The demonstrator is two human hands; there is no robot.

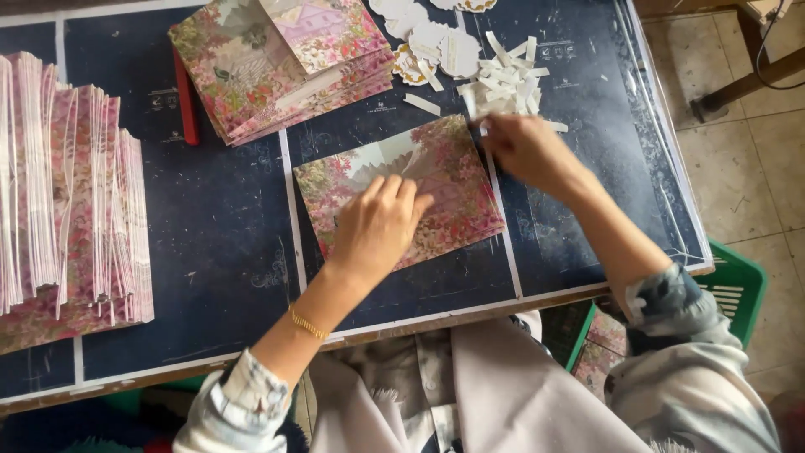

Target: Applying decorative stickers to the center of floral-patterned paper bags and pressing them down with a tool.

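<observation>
Left hand (379, 225) pressed flat on the floral card (402, 189), right hand (527, 149) pinching its far right corner, white paper strips (506, 84) heaped just beyond, floral stack (281, 60) far left.

**Patterned sleeves, a thin gold bracelet, a pale lap cloth**

The left hand (379, 225) is bare of rings as far as the view shows; just behind it, on the wrist, sits a thin gold chain bracelet (309, 324). Further back from the bracelet the left sleeve (239, 401) is rolled up, of light fabric with a faint check and soft muted print. The right hand (527, 151) is bare too; its right sleeve (683, 335) is pushed up, grey-blue with darker blotched patterning. Between the sleeves lies a pale beige-pink garment (495, 390) in smooth folds.
</observation>
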